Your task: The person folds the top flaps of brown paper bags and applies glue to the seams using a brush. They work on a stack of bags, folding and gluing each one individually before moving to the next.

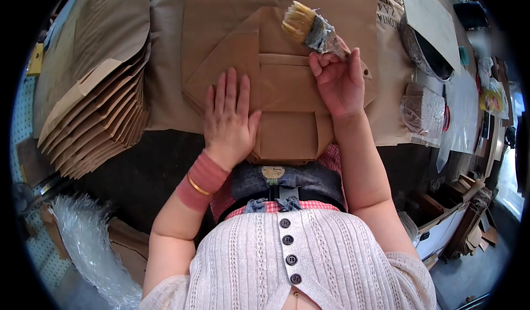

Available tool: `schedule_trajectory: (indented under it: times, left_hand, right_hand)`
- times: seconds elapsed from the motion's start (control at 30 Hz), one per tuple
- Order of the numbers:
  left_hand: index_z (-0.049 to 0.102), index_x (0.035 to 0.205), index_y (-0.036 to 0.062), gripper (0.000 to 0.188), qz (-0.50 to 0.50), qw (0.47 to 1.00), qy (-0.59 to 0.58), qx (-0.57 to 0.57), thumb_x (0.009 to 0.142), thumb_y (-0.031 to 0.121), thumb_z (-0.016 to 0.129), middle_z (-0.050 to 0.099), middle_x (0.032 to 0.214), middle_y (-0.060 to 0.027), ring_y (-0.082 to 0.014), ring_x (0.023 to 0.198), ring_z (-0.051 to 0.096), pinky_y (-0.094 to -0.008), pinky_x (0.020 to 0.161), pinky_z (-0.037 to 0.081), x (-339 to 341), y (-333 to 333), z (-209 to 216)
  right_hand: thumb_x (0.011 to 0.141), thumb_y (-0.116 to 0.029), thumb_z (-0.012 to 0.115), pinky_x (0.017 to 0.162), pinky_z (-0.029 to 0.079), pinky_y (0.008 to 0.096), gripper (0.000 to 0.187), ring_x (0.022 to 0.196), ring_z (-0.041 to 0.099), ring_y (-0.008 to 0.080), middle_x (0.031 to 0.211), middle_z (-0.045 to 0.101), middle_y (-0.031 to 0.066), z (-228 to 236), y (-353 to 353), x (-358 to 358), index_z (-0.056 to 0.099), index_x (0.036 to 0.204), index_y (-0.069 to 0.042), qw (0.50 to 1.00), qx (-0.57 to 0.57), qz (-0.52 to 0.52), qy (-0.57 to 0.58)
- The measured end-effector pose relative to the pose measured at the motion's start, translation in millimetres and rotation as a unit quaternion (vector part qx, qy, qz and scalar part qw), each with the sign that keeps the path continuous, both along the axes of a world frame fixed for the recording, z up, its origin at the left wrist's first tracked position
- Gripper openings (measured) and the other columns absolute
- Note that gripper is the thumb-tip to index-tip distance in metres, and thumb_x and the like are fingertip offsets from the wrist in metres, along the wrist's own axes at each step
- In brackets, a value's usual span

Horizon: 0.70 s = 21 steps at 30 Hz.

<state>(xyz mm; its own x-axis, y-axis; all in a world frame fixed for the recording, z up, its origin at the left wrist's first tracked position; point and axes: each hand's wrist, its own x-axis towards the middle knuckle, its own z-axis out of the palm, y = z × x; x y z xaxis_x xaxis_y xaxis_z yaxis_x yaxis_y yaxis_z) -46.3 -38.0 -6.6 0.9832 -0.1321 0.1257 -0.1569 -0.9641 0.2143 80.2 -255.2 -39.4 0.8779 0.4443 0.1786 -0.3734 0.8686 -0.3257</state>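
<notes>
In the head view I see the left hand (229, 119) lying flat, fingers slightly spread, on a folded kraft-paper sack (287, 89) that extends to its right. The right hand (342, 86), palm up, curls its fingers round the handle of a flat paintbrush (314, 31), bristles up and left of it. I judge the sack light and easily creased, best steadied palm-flat; the brush light, its coated bristles likely sticky, so I'd grip only the handle.

L hand (229, 116) flat, palm down, fingers pointing fwd, thumb angled out twd R hand (342, 86). R hand slightly fwd of L, palm up, fingers curled in. L forearm (179, 208) slants in behind L hand; R forearm (361, 161) runs back from R hand.
</notes>
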Motion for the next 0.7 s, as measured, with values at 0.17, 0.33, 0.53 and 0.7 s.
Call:
schedule_trajectory:
  times: [0.17,0.33,0.53,0.7]
  left_hand:
    - [0.036,0.145,0.0025,0.066,-0.206,0.973,-0.015,-0.104,0.086,0.024,0.058,0.038,0.149,-0.0175,-0.0297,0.138,0.035,-0.0416,0.117,0.021,36,49,23]
    - [0.031,0.147,0.0033,0.072,-0.185,0.981,-0.027,0.056,0.087,0.033,0.058,0.028,0.152,-0.0226,-0.036,0.141,0.028,-0.0467,0.117,0.018,55,39,10]
    - [0.028,0.148,0.0032,0.076,-0.18,0.981,-0.04,0.064,0.087,0.036,0.058,0.026,0.152,-0.0233,-0.0384,0.141,0.024,-0.0487,0.117,0.016,51,42,3]
    - [0.032,0.147,0.0045,0.073,-0.185,0.977,-0.064,0.081,0.09,0.044,0.054,0.03,0.15,-0.023,-0.037,0.14,0.027,-0.0482,0.117,0.018,53,39,1]
  right_hand:
    - [0.101,-0.029,0.048,0.098,0.047,0.0406,0.034,0.107,0.061,0.0199,0.12,0.062,0.0085,12,2,-9,0.055,0.125,-0.005,0.993,-0.117,-0.006,0.019]
    - [0.092,-0.019,0.064,0.073,0.052,0.0284,0.025,0.09,0.064,0.0167,0.105,0.067,0.007,38,-32,-82,0.065,0.111,-0.003,0.907,-0.421,0.021,-0.004]
    - [0.081,-0.01,0.067,0.07,0.052,0.0318,0.022,0.079,0.064,0.0243,0.096,0.067,0.0112,127,-73,-88,0.068,0.101,-0.001,0.563,-0.65,-0.091,-0.503]
    - [0.07,-0.014,0.065,0.068,0.053,0.0363,0.037,0.084,0.061,0.026,0.093,0.061,0.0091,113,-63,-109,0.063,0.104,-0.001,0.439,-0.655,-0.014,-0.615]
